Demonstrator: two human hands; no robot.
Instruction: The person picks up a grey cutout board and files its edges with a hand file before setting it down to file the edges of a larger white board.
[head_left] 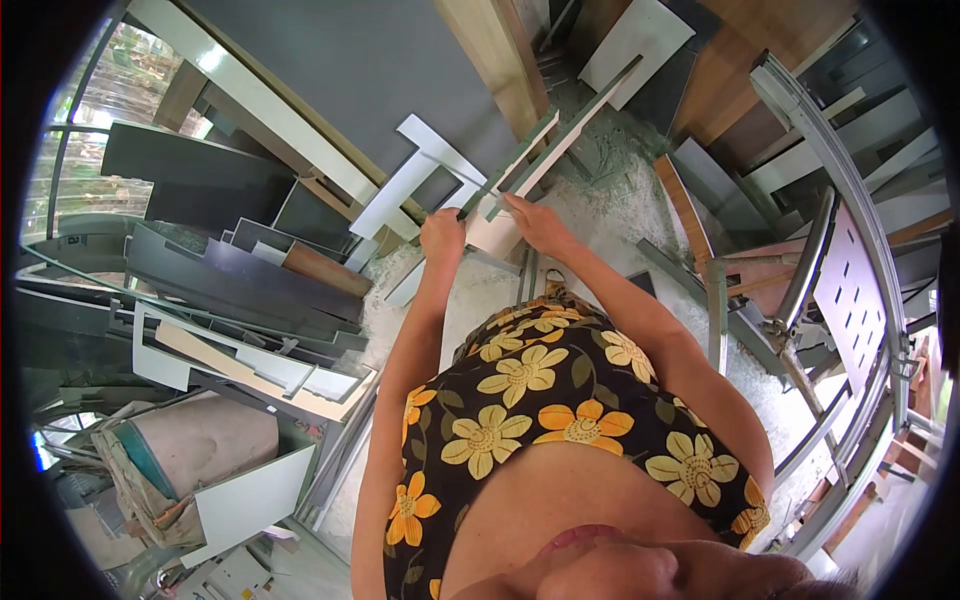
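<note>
Near the middle of the head view, my left hand [443,235] is closed on the lower left end of a long, narrow dark-green and pale board piece [520,155]. My right hand [535,222] grips the same piece a little to the right, its fingers at the edge. The piece has two long prongs that point up and to the right. Just behind my left hand lies a white board with a rectangular cut-out [415,170]. A pale block-like surface [493,235] shows below and between my hands.
Offcuts of grey board [230,270] are piled on the left. A large grey panel [350,70] leans ahead. On the right stand a metal frame [850,170] and more boards [685,205]. A stuffed sack [210,445] lies at lower left. Dust covers the floor [610,180].
</note>
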